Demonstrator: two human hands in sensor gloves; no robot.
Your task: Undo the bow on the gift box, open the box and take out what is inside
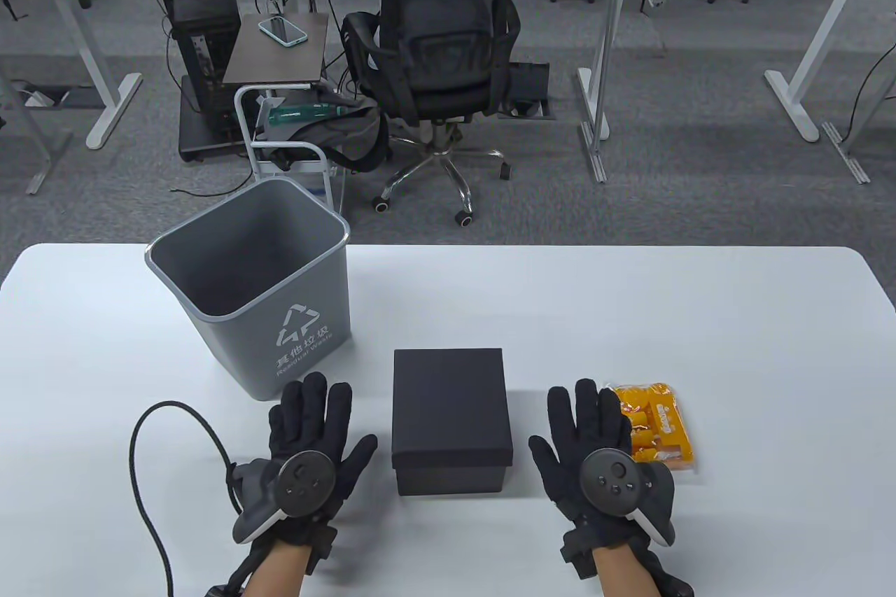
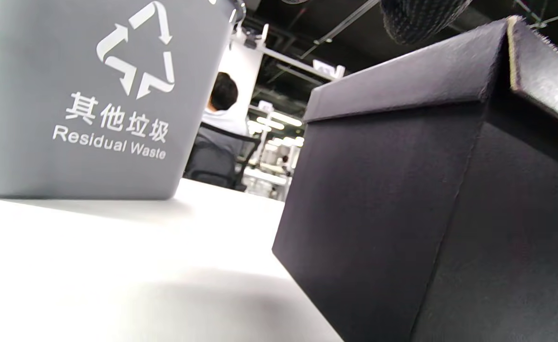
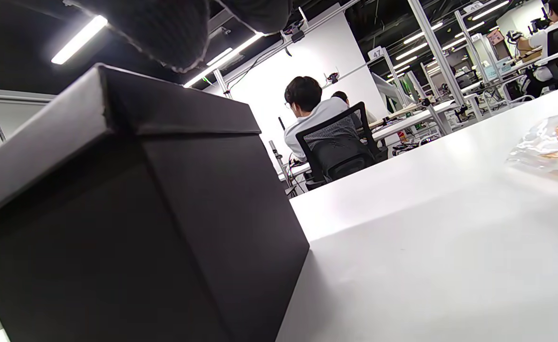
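A black gift box (image 1: 449, 415) with its lid on stands near the table's front edge, and no ribbon or bow shows on it. It fills the right of the left wrist view (image 2: 440, 199) and the left of the right wrist view (image 3: 131, 228). My left hand (image 1: 308, 432) lies flat on the table left of the box, fingers spread, holding nothing. My right hand (image 1: 595, 436) lies flat right of the box, fingers straight. An orange snack packet (image 1: 661, 425) in clear wrap lies partly under the right hand's outer edge, and shows blurred in the right wrist view (image 3: 552, 145).
A grey waste bin (image 1: 255, 282) marked "Residual Waste" stands on the table behind my left hand, also close in the left wrist view (image 2: 93, 95). A black cable (image 1: 150, 485) loops left of the left wrist. A person sits in an office chair (image 1: 437, 58) beyond the table.
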